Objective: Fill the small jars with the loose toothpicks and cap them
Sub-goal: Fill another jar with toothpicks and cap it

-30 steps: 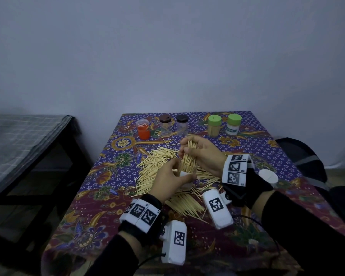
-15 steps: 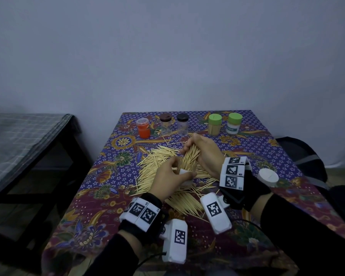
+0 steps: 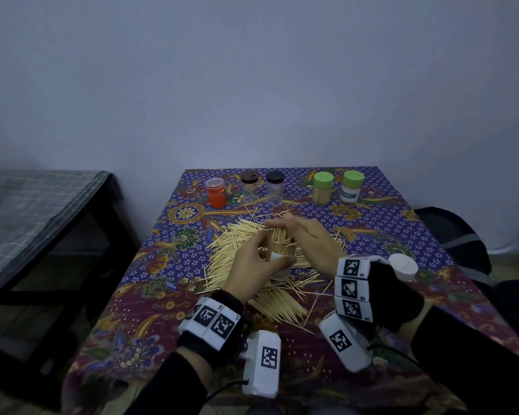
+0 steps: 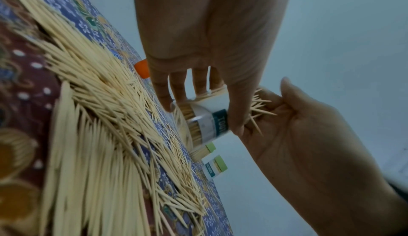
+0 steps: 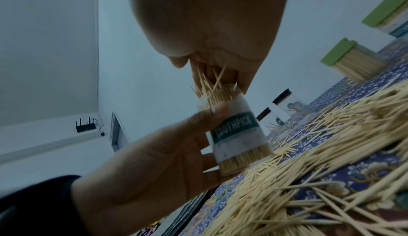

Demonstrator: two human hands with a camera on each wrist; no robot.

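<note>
The left hand [image 3: 253, 272] grips a small labelled jar [image 5: 237, 136] over the middle of the counter [image 3: 402, 223], its thumb and fingers [image 4: 199, 82] curled round the body, tilting it with its base just above the heap. The jar is packed nearly to the mouth, and the right hand [image 3: 307, 238] has a bunch of toothpicks [image 5: 209, 84] at the rim: in the right wrist view its fingers are bunched on them, though in the left wrist view the hand looks looser, with the sticks lying across the cupped fingers, so how firm the pinch is I cannot tell. This jar looks close to full, but its cap is not on; a white lid [image 3: 403, 266] standing on the counter just right of the right wrist is likely the one for it. Along the far edge stand five capped jars: two with green lids [image 3: 323, 187] on the right, at least one plainly full of sticks, two dark-lidded clear jars [image 3: 274, 187] in the middle that look nearly empty, and an orange jar [image 3: 216, 193] on the left whose contents cannot be read. A large heap of loose toothpicks [image 3: 231, 244] covers the centre of the counter, so by my judgement much filling and capping remains.
</note>
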